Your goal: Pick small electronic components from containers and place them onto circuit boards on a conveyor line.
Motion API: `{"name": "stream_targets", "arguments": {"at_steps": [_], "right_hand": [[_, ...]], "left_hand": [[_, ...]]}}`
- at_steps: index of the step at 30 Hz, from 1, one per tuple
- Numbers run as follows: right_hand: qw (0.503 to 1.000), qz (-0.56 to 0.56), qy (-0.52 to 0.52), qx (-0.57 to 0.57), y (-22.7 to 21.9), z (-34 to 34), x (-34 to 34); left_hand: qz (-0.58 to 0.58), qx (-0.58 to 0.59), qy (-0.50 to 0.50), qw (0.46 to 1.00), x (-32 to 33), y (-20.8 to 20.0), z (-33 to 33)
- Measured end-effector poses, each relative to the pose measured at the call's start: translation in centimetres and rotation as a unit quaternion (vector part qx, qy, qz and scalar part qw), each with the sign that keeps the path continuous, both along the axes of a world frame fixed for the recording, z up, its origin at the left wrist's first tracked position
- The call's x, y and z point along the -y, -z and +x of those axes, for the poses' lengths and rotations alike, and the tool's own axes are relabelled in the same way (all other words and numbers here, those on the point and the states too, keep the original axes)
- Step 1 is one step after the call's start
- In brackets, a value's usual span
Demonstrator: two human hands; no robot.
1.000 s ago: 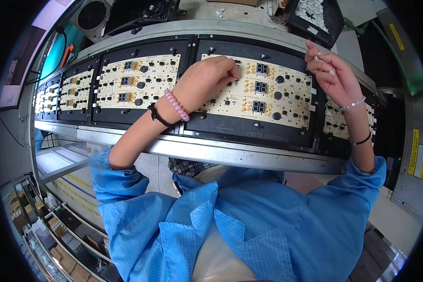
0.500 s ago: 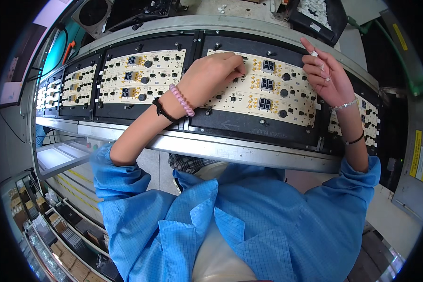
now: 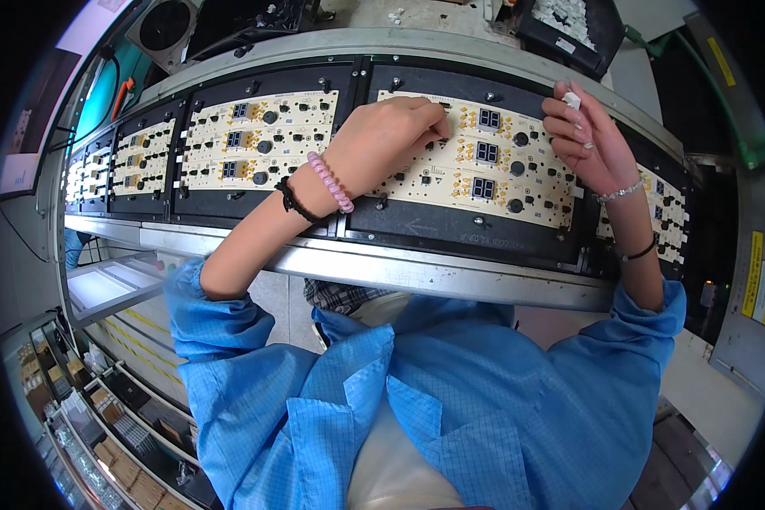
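Observation:
My left hand [image 3: 384, 140] reaches over the left part of cream circuit boards [image 3: 447, 180], set in a black carrier tray [image 3: 382, 218]. Its fingers are bent and pressed together at the upper boards; whatever they hold, if anything, is hidden. Raised over the right end of the same boards, my right hand [image 3: 593, 144] is closed. A small white plastic part [image 3: 572, 100] sits between its thumb and index finger, and other white bits show by the curled fingers. Dark two-digit displays [image 3: 487, 153] and round black components [image 3: 517, 168] stand on the boards.
More board-filled trays [image 3: 259, 140] line the metal-edged track to the left, and another lies partly behind my right forearm. A black bin of white parts [image 3: 561, 24] stands beyond the track at the right. Shelves with boxes [image 3: 115, 425] are at lower left.
My right index finger, stretched out before, has curled in, and the white part now shows at its tip. My left hand has shifted slightly right along with the boards.

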State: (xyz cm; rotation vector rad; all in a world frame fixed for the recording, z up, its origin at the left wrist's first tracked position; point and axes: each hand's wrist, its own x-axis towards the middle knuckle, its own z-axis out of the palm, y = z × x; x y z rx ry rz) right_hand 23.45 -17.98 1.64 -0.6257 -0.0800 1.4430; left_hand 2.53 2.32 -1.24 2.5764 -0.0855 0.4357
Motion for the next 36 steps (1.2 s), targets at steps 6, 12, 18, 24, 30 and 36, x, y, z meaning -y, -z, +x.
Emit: {"name": "stream_targets", "arguments": {"at_steps": [6,12,18,24,30,36], "right_hand": [[0.999,0.019,-0.011,0.045,0.3,-0.1,-0.4],[0.999,0.029,-0.006,0.026,0.2,0.0,-0.4],[0.998,0.029,-0.013,0.050,-0.2,-0.6,0.0],[0.996,0.010,0.021,0.087,0.2,-0.4,1.6],[0.997,0.004,0.032,0.075,0.9,0.4,2.2],[0.995,-0.013,0.039,0.091,0.3,-0.2,1.8]], "left_hand": [[0.025,-0.010,-0.002,1.000,-0.1,-0.2,-0.4],[-0.001,0.001,0.002,1.000,-0.5,0.3,-0.5],[-0.001,-0.005,0.004,1.000,-0.6,0.2,-0.5],[-0.008,-0.002,0.022,1.000,-0.9,0.2,-0.5],[-0.030,-0.007,0.033,0.999,-0.9,0.1,-0.2],[-0.045,0.000,0.050,0.998,-0.8,0.0,-0.1]]}}
